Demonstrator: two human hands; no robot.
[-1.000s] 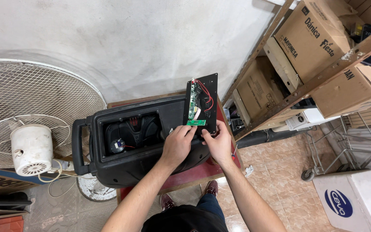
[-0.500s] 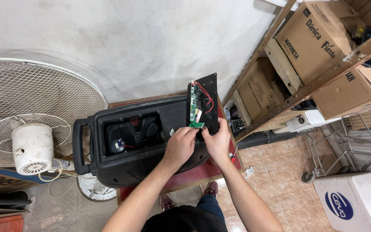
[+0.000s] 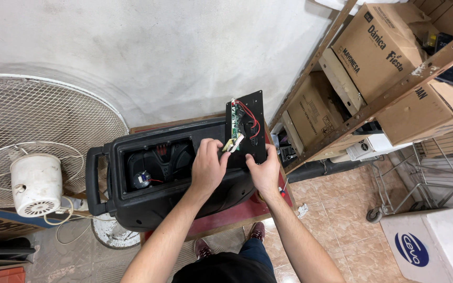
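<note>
A large black speaker cabinet [image 3: 158, 204] lies on its side on a red-topped table, its back opening showing the inside. A black rectangular panel [image 3: 251, 112] with a green circuit board and red wires stands tilted up at the cabinet's right end. My right hand [image 3: 265, 173] grips the panel's lower edge. The fingers of my left hand [image 3: 208, 165] pinch at the small pale connector by the bottom of the circuit board.
A dismantled white fan motor [image 3: 36, 184] and its wire grille [image 3: 43, 112] stand at the left. A wooden shelf [image 3: 373, 99] with cardboard boxes rises at the right. A white box [image 3: 436, 246] sits on the tiled floor, and a small screwdriver [image 3: 284, 187] lies on the table's right edge.
The panel is held a little more upright and my left hand's fingers have shifted up toward the connector on the circuit board. My right hand stays on the panel.
</note>
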